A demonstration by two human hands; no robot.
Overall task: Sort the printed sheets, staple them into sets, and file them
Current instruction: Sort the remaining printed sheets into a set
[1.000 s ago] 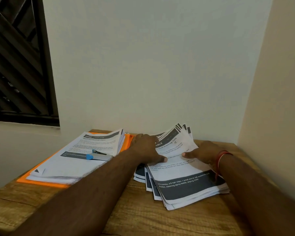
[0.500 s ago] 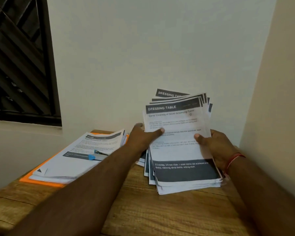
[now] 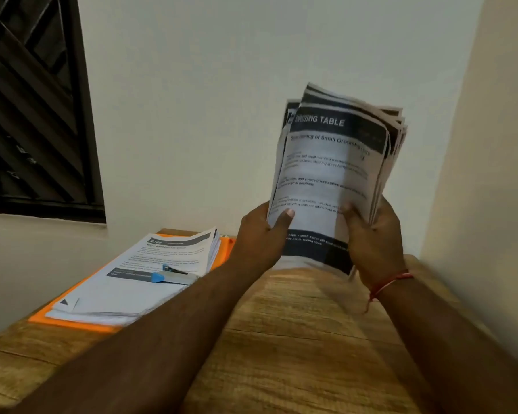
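Faces a plain off-white back wall [image 3: 207,85] across the upper centre, meets a cream side wall [image 3: 490,174] at the right edge, takes in a dark-framed window [image 3: 27,100] with a diagonal grille at upper left and a wood-grain table [image 3: 296,339] along the bottom.

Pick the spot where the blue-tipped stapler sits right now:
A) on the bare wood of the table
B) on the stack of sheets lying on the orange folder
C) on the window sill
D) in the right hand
B: the stapler lies on top of the stack of sheets over the orange folder, while the left hand and right hand grip a separate bundle.
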